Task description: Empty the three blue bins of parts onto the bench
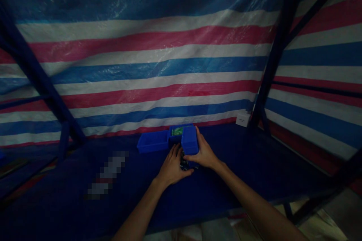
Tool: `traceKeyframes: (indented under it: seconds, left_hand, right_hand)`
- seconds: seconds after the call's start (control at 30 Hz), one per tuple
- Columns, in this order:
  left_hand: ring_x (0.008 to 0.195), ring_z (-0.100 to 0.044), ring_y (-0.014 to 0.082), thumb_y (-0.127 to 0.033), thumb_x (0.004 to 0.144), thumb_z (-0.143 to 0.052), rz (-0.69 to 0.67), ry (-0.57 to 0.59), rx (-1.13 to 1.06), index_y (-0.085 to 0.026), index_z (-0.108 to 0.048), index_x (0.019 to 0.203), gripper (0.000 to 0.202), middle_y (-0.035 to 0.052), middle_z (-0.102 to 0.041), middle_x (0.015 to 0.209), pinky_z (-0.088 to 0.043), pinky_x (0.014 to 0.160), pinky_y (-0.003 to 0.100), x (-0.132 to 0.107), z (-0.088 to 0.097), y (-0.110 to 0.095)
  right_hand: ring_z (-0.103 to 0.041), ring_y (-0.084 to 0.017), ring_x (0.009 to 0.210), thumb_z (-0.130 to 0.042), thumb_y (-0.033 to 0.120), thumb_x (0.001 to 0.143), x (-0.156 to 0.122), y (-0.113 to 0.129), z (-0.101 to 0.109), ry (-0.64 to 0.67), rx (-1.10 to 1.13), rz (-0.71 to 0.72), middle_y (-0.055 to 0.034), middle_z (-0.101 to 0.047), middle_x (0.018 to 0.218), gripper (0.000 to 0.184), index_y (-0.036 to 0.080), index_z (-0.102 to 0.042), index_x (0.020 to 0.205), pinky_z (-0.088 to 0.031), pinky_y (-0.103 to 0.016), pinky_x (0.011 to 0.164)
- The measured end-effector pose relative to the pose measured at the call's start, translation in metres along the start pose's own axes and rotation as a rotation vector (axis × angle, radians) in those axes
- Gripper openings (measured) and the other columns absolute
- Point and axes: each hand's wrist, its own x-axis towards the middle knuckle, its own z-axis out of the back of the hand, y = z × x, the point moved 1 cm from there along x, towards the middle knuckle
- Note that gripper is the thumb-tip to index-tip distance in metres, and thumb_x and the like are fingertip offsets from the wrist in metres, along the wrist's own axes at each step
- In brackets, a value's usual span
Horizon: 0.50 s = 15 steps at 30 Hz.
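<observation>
My right hand (206, 152) grips a small blue plastic bin (189, 140), tipped so that its outside faces me. Below the bin lies a small cluster of dark items (184, 162) on the blue table; their kind is too dim to make out. Curved beside that cluster, my left hand (173, 165) has its thumb and fingers apart. Whether its fingers touch the items I cannot tell. Just behind my hands stands a second blue bin (171, 140) with a green packet (177, 131) in it. To its left sits a wider, shallow blue bin (152, 141).
The blue table (240, 165) is framed by dark blue posts (42, 79) at left and right. A small white box (242, 119) stands at the back right corner. A blurred-out pale patch (109, 175) lies on the left. Striped plastic sheeting (147, 64) hangs behind.
</observation>
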Motion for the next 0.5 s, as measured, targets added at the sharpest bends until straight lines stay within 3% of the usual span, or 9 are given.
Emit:
traceKeyframes:
  seconds: [0.17,0.4,0.5]
  left_hand:
    - [0.138,-0.034,0.0372,-0.053,0.066,-0.075,0.071,-0.007,0.036,-0.016,-0.038,0.139,0.089,0.0177,-0.045,0.144,-0.022,0.115,0.057,-0.004,0.002,-0.004]
    - [0.127,-0.048,0.0336,-0.05,0.069,-0.074,0.058,-0.037,0.021,-0.016,-0.044,0.13,0.076,0.0159,-0.053,0.134,-0.034,0.108,0.049,-0.004,0.005,-0.006]
    - [0.13,-0.045,0.0336,-0.05,0.07,-0.071,0.066,-0.047,0.078,-0.014,-0.044,0.131,0.075,0.0166,-0.052,0.136,-0.035,0.108,0.047,-0.005,0.007,-0.009]
  right_hand:
    - [-0.047,-0.039,0.121,-0.084,0.051,0.056,0.005,0.008,0.004,0.081,-0.129,-0.025,-0.0182,-0.043,0.135,0.135,0.026,0.005,0.154,-0.04,-0.056,0.097]
    - [-0.048,-0.038,0.117,-0.083,0.054,0.058,0.004,0.009,0.01,0.096,-0.212,-0.072,-0.0164,-0.043,0.131,0.135,0.029,0.01,0.153,-0.042,-0.054,0.092]
    - [-0.048,-0.038,0.114,-0.084,0.055,0.057,0.007,0.008,0.014,0.125,-0.281,-0.087,-0.0158,-0.044,0.129,0.136,0.03,0.009,0.153,-0.043,-0.053,0.091]
